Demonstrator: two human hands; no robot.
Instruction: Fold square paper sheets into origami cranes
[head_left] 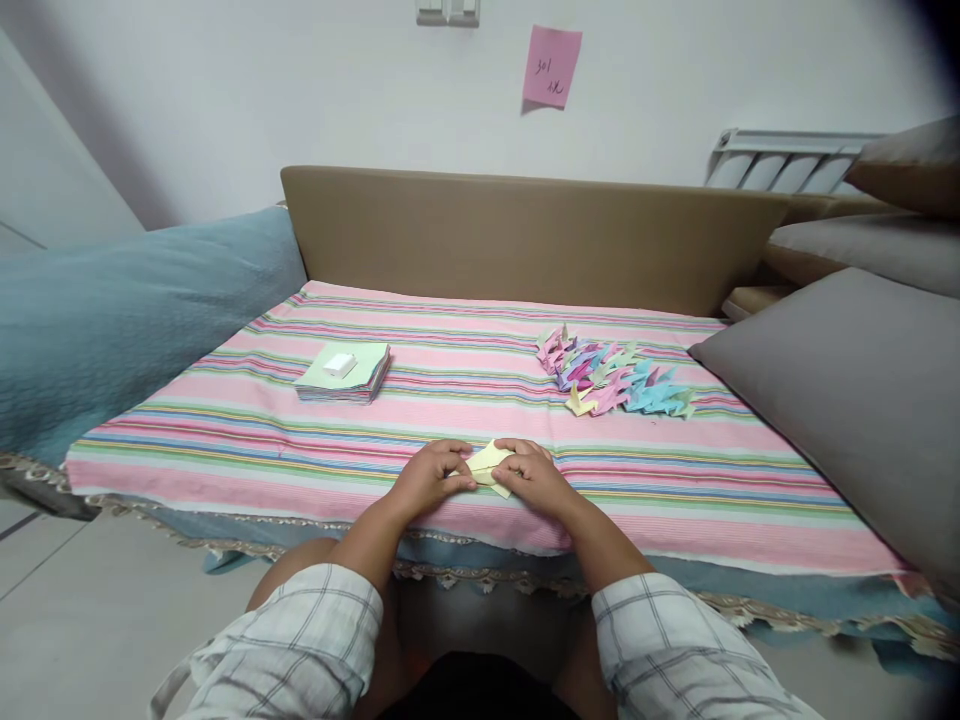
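Note:
A partly folded piece of pale yellow paper [487, 458] lies at the front of the striped cloth, between my two hands. My left hand [433, 475] pinches its left end with thumb and fingers. At its right side, my right hand [534, 474] grips the paper, the thumb pressed on its face. The fingers cover both ends, so the full outline of the fold is hidden. Beyond my right hand lies a cluster of folded paper pieces [600, 375] in pink, purple, green, blue and yellow.
A stack of coloured paper sheets [360, 365] with a small white block [340, 365] on top sits at left. Grey cushions [840, 400] stand at right. The brown backrest [525, 240] closes off the far side. A pink note [551, 65] hangs on the wall.

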